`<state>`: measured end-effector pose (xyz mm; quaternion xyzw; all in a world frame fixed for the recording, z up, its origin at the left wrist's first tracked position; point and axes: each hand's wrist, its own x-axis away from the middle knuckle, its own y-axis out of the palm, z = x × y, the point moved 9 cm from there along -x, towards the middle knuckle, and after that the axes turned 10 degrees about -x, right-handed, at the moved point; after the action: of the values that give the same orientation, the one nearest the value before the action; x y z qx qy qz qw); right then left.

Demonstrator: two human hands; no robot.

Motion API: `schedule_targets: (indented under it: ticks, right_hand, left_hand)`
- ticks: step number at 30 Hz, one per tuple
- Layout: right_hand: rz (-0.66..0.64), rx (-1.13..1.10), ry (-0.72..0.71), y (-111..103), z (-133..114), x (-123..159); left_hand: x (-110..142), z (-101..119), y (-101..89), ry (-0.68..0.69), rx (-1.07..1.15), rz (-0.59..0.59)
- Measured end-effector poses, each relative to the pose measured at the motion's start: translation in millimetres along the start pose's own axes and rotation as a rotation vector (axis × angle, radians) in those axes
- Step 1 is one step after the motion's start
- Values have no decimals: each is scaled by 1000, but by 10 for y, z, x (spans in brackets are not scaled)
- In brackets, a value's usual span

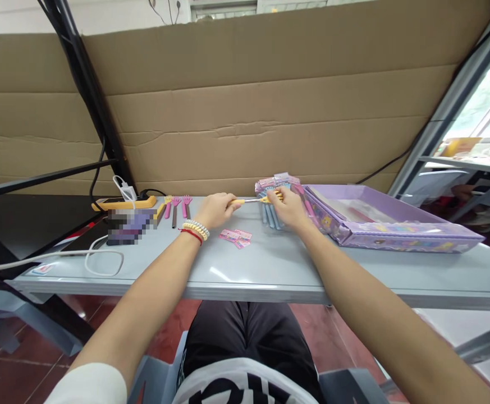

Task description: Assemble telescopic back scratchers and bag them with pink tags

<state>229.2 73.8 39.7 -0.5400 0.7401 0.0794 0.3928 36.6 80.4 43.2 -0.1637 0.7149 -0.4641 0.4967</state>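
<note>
My left hand [216, 210] is closed on the yellow handle end of a thin yellow fork-like tool [253, 200] that lies level above the grey table [270, 269]. My right hand [289, 209] pinches the tool's other, pronged end. Under the right hand lie several grey-blue sticks [270, 216] beside a stack of pink packets [276, 180]. Small pink cards [236, 237] lie on the table between my forearms. Beaded and red bracelets sit on my left wrist.
A shallow purple box [396, 233] lies open to the right. Pink and yellow fork tools [176, 206] lie at left by a yellow power strip [122, 203], a blurred item and a white cable [101, 261]. Cardboard sheets [245, 112] wall the back.
</note>
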Motion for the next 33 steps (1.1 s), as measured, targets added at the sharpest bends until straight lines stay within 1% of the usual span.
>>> schedule_targets:
  ticks: [3,6,8,11,15,22,27,33]
  right_hand:
    - [-156,107,-28,137,-33,90]
    - [-300,177,-62,271,-66,154]
    - [-351,209,-55,320,-59,172]
    - [-393,203,-35,352,-53,179]
    - [-421,163,-16,355,-72,184]
    - [-416,173,1,351,-84,181]
    - [-392,193,11,357,-59,174]
    - [-401,143,5,382,-41,193]
  left_hand:
    - [62,-46,40,63,49,31]
    - [105,-115,37,36,104,22]
    - [120,-136,44,-6,132,-19]
    - [141,-113,70,-56,168,-95]
    - [164,-23,113,-47,246,-150]
    - [151,110,169,55,249,-151]
    - [145,110,164,35,223,-153]
    - [162,95,164,3,225,-187]
